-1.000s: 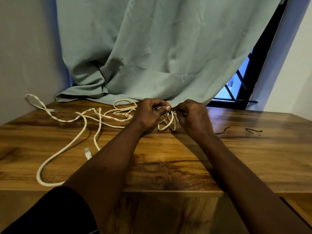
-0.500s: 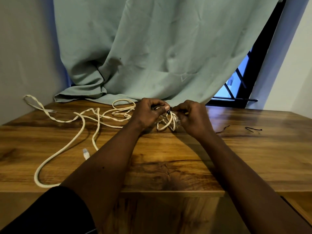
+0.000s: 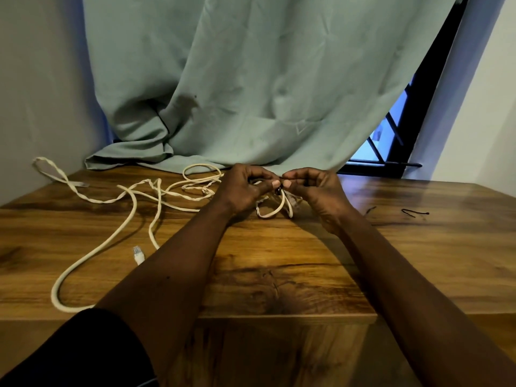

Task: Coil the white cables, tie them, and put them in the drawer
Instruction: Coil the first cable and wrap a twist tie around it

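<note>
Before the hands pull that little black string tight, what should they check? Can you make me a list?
1. Bundle held: the left hand grips the small coil. Ok.
2. Tie in the fingers: the right hand pinches the black tie against the left thumb. Ok.
3. Tie goes all the way round the coil: fingers hide it. Cannot tell.
4. All cable coiled: the loose white cable sprawls over the table. Not ok.
5. More ties ready: spare black ties lie on the table to the right of the right hand. Ok.
6. Drawer open: not in view. Cannot tell.
</note>
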